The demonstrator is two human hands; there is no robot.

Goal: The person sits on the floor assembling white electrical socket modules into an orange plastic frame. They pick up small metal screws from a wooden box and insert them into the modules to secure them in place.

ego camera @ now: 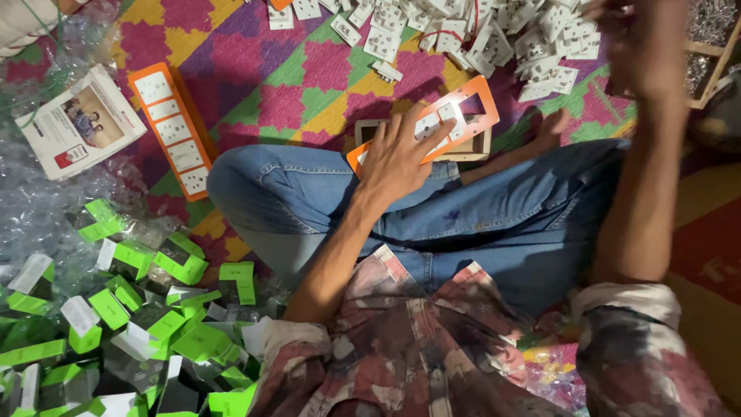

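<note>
Head view. The person sits cross-legged in blue jeans on a patterned mat of pink, green and yellow patches (pixel 309 69).

Left hand (pixel 401 154): laid flat, fingers spread apart, pressing on the orange rectangular plastic frame with cut-out windows (pixel 463 116). The frame lies tilted across a pale wooden tray (pixel 471 150) that rests on the mat just beyond the left knee. A few white socket modules sit in the frame's far windows.

Right hand (pixel 644 42): raised at the far right, blurred by motion. It hangs over the pile of loose white plastic socket modules (pixel 471 31) at the far edge of the mat. Whether the fingers are closed on a module cannot be determined from this view; the hand appears loosely curled.

Surroundings: a second orange frame filled with white socket modules (pixel 174 131) lies on the mat to the left, well apart from the hands. Left of it lies a white printed booklet (pixel 77 123) on clear plastic wrap. Near left, a heap of green-and-white small cardboard boxes (pixel 131 309) covers the floor.
</note>
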